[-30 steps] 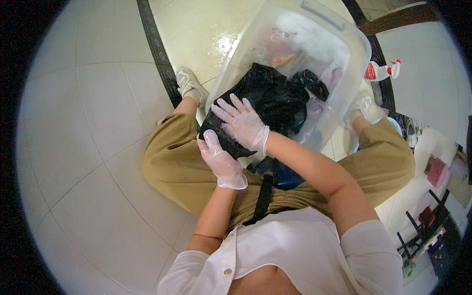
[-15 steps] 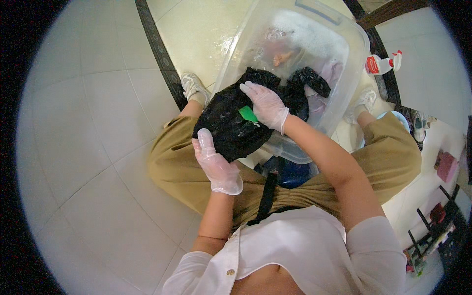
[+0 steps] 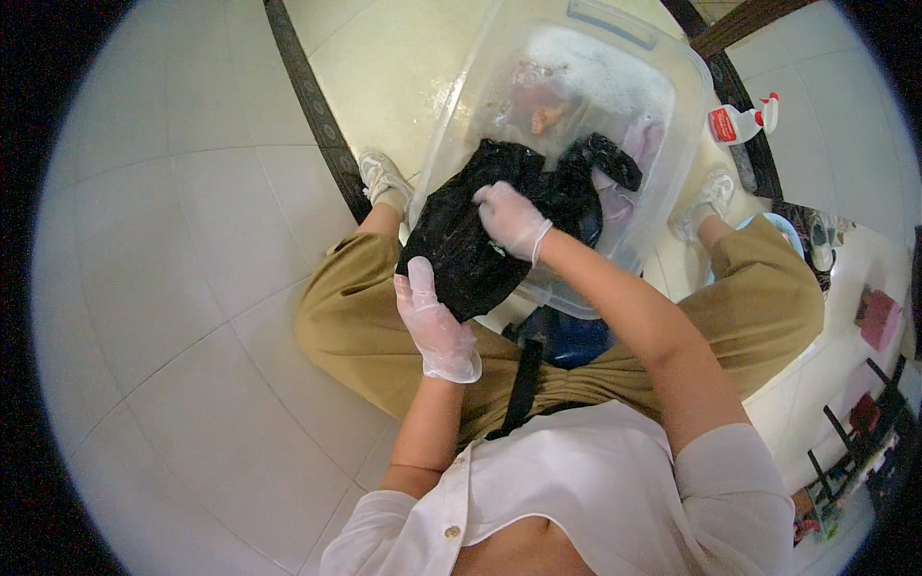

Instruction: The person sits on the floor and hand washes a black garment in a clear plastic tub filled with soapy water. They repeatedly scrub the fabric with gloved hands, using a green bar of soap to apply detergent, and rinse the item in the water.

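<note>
A wet black cloth garment (image 3: 459,226) is stretched over the near left side of a clear plastic tub (image 3: 680,178), part of it hanging into the tub. My left hand (image 3: 431,324), in a thin clear glove, pinches its near left edge with the thumb on top. My gloved right hand (image 3: 511,221) rests on the middle of the garment with its fingers curled in. What those fingers hold is hidden; a small pale greenish bit shows beneath the palm. In the tub are suds (image 3: 629,82) and a soaked pale purple cloth (image 3: 619,197).
A white and red spray bottle (image 3: 740,123) lies right of the tub. My shoes (image 3: 382,179) flank the tub. Under its near end sits a dark blue object (image 3: 567,338). A pink box (image 3: 879,322) and a black rack (image 3: 855,442) stand far right.
My right hand has gone from flat fingers to a curled grip, and the green piece beneath it is now mostly hidden. My left hand and the garment have shifted slightly right.
</note>
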A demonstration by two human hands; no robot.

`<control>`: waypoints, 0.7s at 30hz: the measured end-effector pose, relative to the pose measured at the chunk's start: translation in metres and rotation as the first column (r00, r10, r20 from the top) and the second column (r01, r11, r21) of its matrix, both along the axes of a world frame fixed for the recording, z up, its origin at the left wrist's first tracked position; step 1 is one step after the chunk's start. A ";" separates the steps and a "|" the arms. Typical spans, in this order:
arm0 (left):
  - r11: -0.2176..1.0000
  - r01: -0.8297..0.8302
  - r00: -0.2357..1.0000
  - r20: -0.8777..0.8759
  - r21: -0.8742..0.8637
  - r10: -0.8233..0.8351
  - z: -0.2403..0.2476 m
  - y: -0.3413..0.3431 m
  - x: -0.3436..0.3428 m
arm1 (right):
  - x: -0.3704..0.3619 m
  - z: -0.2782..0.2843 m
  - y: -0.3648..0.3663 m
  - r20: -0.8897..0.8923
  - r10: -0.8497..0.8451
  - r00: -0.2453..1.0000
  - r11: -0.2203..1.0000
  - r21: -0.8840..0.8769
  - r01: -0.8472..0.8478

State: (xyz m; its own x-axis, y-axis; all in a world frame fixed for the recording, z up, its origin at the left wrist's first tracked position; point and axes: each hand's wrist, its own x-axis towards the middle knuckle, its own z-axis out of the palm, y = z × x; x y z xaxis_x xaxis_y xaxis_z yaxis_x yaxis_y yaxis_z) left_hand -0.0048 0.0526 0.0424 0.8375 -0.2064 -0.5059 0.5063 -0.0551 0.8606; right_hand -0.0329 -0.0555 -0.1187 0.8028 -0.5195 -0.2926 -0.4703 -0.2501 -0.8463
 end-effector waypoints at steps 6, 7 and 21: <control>0.998 -0.060 0.997 0.047 -0.006 0.060 -0.011 0.012 0.009 | 0.014 0.078 0.042 0.553 -0.111 0.825 0.968 0.250 -0.037; 0.997 -0.078 0.993 0.087 0.014 0.077 -0.011 0.012 0.009 | 0.015 0.084 0.053 0.676 -0.064 0.734 0.970 0.215 -0.113; 0.996 -0.079 0.996 0.033 0.040 0.077 -0.010 0.018 0.014 | 0.015 0.074 0.041 0.672 0.157 0.724 0.957 0.076 -0.279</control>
State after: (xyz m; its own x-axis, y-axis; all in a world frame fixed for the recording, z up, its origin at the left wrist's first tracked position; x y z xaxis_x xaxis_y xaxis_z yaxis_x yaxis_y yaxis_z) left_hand 0.0090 0.0707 0.0325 0.8657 -0.1193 -0.4861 0.4834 -0.0524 0.8738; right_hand -0.0181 -0.0145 -0.0444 0.9105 -0.3002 0.2844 0.2636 -0.1085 -0.9585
